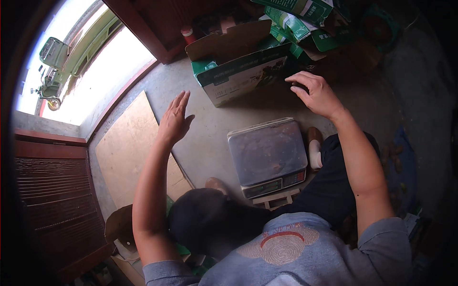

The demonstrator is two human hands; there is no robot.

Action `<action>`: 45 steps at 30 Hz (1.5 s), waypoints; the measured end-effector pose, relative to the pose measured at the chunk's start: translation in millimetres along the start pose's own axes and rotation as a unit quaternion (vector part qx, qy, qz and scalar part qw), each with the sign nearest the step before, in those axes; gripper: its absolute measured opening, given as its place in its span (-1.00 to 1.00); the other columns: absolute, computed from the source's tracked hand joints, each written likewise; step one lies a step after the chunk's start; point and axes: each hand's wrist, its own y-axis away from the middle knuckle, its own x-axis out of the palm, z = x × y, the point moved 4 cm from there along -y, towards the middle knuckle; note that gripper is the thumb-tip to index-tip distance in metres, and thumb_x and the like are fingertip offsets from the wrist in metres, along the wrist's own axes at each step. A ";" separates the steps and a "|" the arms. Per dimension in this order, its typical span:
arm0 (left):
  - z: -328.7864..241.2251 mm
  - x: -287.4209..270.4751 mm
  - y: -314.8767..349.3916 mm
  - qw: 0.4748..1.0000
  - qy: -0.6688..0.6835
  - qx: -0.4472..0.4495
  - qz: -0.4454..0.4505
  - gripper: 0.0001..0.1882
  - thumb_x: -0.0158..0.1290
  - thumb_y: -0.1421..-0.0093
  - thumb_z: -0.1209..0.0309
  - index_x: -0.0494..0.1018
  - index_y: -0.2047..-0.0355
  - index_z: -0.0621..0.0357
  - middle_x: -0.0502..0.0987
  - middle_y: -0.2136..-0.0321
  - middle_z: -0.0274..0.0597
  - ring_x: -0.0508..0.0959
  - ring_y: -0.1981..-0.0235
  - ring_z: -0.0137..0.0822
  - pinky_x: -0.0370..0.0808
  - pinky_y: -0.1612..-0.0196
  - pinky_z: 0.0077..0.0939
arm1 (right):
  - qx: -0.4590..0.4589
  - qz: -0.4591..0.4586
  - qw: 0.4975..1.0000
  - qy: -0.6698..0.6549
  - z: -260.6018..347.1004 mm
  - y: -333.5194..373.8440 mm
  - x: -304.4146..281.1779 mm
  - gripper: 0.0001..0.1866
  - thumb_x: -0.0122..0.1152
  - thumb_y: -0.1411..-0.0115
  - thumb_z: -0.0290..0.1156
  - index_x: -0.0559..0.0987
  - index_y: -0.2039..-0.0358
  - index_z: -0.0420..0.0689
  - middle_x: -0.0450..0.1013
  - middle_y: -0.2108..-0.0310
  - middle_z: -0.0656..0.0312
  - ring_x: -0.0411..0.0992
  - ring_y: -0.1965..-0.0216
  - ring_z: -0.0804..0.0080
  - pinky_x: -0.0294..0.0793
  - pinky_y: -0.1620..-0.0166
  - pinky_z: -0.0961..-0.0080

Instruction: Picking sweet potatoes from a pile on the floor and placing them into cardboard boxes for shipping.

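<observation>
My left hand (175,120) is raised over the floor with its fingers stretched out and nothing in it. To its right stands a green and white cardboard box (243,81) with its top flaps up. My right hand (315,94) hangs near the box's right end, fingers bent and thumb apart, with nothing visible in its grasp. Between my legs and the box sits a digital weighing scale (267,152) with a dull, see-through cover over its platform. Neither hand touches the scale.
Several green cartons (310,24) are piled behind the box. A flat wooden board (129,143) lies at the left, by the doorway. At the right, brownish roundish things lie on a blue sheet (405,176). An open carton (119,224) stands beside my left arm. Outside is a green vehicle (71,62).
</observation>
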 end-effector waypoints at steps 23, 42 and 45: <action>-108.5 52.8 -185.7 0.992 -0.107 -0.046 -0.036 -0.81 0.05 -0.22 0.33 0.65 0.29 0.03 0.63 0.29 0.13 0.64 0.20 0.14 0.55 0.16 -0.03 | -0.066 -0.190 0.979 0.019 -21.8 63.1 -132.8 -0.80 0.32 -0.09 -0.49 0.63 0.23 -0.12 0.58 0.29 0.21 0.57 0.25 0.20 0.57 0.13 0.33; -269.8 -15.9 54.3 0.984 -0.163 0.052 -0.054 -0.74 0.03 -0.27 0.53 0.58 0.06 0.05 0.66 0.22 -0.05 0.67 0.26 0.00 0.61 0.18 -0.19 | -0.014 -0.220 0.975 0.024 -61.3 119.5 -161.9 -0.80 0.26 -0.20 -0.32 0.62 0.22 -0.12 0.60 0.32 0.10 0.58 0.25 0.10 0.57 0.12 0.23; -291.7 -6.0 91.7 0.985 -0.152 0.059 -0.058 -0.66 -0.02 -0.22 0.61 0.55 0.04 0.04 0.65 0.18 -0.09 0.67 0.23 -0.02 0.61 0.15 -0.17 | 0.038 -0.145 0.989 0.018 -62.7 126.6 -154.6 -0.65 0.25 -0.25 -0.21 0.57 0.05 -0.15 0.57 0.19 0.03 0.56 0.13 0.06 0.54 0.03 0.23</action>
